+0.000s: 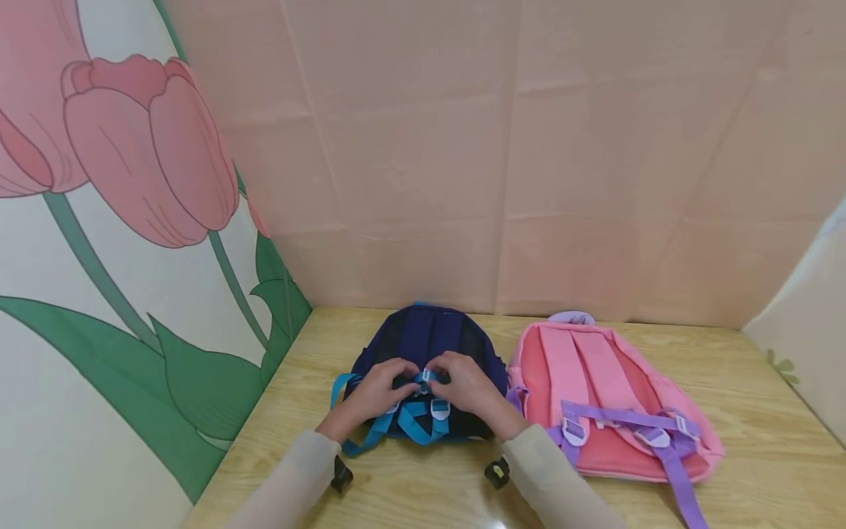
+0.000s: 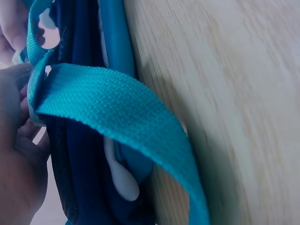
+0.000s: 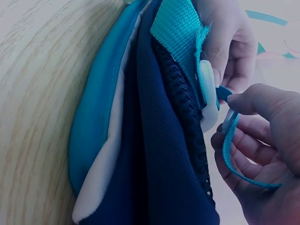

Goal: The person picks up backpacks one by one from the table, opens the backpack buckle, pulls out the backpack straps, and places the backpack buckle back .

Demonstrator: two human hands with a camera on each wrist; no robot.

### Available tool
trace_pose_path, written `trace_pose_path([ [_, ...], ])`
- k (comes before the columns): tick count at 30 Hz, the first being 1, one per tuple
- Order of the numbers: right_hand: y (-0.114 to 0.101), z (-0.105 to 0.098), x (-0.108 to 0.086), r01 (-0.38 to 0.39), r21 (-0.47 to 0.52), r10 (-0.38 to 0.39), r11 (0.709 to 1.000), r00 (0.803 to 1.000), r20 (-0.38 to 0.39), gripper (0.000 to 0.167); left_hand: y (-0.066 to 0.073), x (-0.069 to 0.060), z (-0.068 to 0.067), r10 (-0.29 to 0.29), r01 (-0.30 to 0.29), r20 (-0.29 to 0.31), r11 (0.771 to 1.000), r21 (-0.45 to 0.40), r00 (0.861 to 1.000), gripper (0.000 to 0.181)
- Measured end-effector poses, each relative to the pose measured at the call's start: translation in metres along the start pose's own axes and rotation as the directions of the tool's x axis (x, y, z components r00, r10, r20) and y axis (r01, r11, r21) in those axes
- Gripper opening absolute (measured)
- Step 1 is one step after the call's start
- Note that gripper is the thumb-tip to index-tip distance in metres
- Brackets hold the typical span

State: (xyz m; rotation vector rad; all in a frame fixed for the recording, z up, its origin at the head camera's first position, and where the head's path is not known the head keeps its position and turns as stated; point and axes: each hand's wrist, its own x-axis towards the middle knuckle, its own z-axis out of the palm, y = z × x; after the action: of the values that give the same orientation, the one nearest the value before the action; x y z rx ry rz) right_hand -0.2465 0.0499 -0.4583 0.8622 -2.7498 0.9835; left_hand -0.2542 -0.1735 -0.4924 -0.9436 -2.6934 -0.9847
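A navy backpack (image 1: 413,330) with bright blue straps lies on the table, its shoulder straps facing up. Over its middle, my left hand (image 1: 380,388) and right hand (image 1: 471,383) meet at a blue chest strap with a small white buckle (image 1: 426,375). In the right wrist view my right hand (image 3: 272,150) pinches the strap's white buckle piece (image 3: 229,121) between thumb and fingers. The left hand (image 3: 229,47) pinches the strap from the other side. White strap adjusters (image 1: 440,408) sit just below. Whether the buckle halves are joined cannot be seen.
To the right, a pink backpack (image 1: 628,367) with purple straps (image 1: 681,481) lies close beside the navy one. The wooden table (image 1: 423,492) runs back to a pinkish cloth wall (image 1: 429,162). A tulip-printed panel (image 1: 139,147) stands at the left. Loose blue webbing (image 2: 117,103) hangs over the bag's edge.
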Motion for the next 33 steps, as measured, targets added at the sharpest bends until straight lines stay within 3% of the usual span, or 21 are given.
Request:
trace_pose_path([
  [7,0.002,-0.003,-0.003,-0.023,0.020,0.023,1.000,1.000,0.013,0.021,0.001,0.000,0.001,0.019,-0.018,-0.015,1.000,0.016,1.000,0.018],
  [16,0.005,-0.006,-0.004,0.016,-0.004,-0.016,1.000,1.000,-0.011,0.021,0.003,0.002,0.003,0.051,-0.051,-0.025,0.999,0.007,0.998,0.020],
  [33,0.008,-0.010,-0.009,-0.010,0.000,0.010,1.000,1.000,-0.017,0.022,0.005,0.004,0.004,0.066,-0.066,-0.017,0.998,0.008,0.998,0.021],
])
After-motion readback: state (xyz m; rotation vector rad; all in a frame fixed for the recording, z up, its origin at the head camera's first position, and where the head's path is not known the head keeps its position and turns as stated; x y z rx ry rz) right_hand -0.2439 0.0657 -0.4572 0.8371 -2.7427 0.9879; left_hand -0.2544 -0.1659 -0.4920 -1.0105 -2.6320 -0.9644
